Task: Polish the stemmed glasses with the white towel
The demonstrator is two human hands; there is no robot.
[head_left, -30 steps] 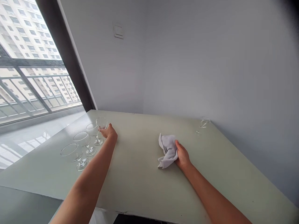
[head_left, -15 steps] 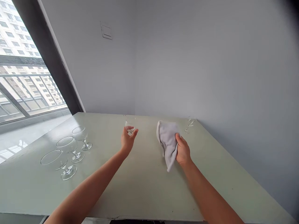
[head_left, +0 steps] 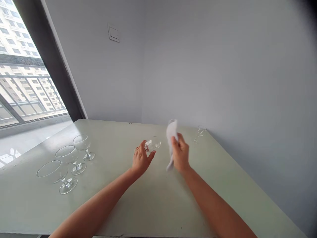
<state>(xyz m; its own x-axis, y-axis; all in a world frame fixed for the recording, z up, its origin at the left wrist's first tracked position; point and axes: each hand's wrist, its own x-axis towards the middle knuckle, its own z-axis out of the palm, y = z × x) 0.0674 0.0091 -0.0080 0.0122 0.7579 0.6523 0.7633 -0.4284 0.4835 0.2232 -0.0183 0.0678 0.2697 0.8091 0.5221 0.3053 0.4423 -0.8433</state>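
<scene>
My left hand (head_left: 141, 158) is closed around a clear stemmed glass (head_left: 154, 143), which is tilted on its side with its bowl toward the right, above the middle of the table. The foot of this glass is hidden by my fingers. A light grey cloth (head_left: 171, 133) hangs bunched in my right hand (head_left: 180, 153), a short distance to the right of the glass and apart from it. On the left stand three more stemmed glasses in a row: a near one (head_left: 66, 185), a middle one (head_left: 78, 168) and a far one (head_left: 89, 155).
Another clear glass (head_left: 201, 131) stands near the table's far right corner, by the wall. The pale green table (head_left: 138, 208) meets a grey wall (head_left: 210, 66) behind and to the right. A window with a railing (head_left: 29, 86) is on the left.
My left hand has moved right and nearer, tipping the glass from upright onto its side. My right hand has shifted left and turned, so the cloth now shows narrow and closer to the glass.
</scene>
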